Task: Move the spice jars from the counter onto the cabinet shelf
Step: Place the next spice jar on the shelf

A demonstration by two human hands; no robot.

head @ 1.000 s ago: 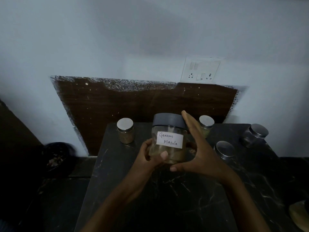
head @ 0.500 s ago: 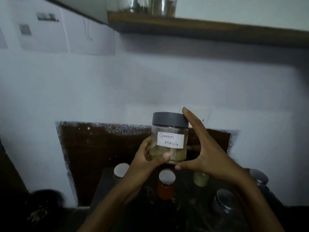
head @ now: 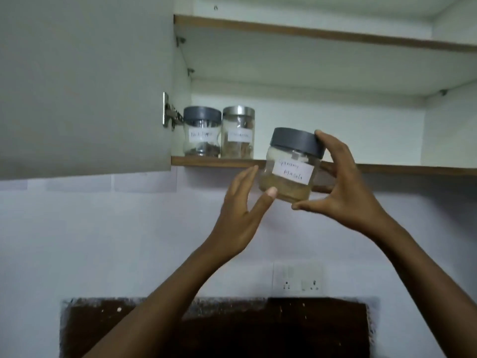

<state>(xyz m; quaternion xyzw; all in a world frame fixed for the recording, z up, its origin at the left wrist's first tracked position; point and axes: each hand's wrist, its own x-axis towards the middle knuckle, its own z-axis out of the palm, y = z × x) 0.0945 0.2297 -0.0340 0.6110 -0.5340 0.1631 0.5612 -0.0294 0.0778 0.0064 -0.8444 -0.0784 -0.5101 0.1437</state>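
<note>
A clear Garam Masala jar (head: 289, 174) with a grey lid and a white label is held tilted in the air, just in front of the lower cabinet shelf (head: 211, 161). My right hand (head: 343, 192) grips it at the lid and the base. My left hand (head: 240, 215) touches its lower left side with the thumb, fingers spread. On the shelf at the left stand a grey-lidded jar (head: 202, 133) and a steel-lidded jar (head: 238, 134), both upright and labelled.
The open cabinet door (head: 85, 83) hangs at the left, beside the shelf jars. An upper shelf (head: 322, 34) runs above. The shelf to the right of the jars is bare. A wall socket (head: 299, 279) and a dark backsplash panel (head: 232, 329) lie below.
Both hands have lifted the Garam Masala jar from above the counter up to the shelf's height. The view has swung upward; the counter and its jars have left the frame.
</note>
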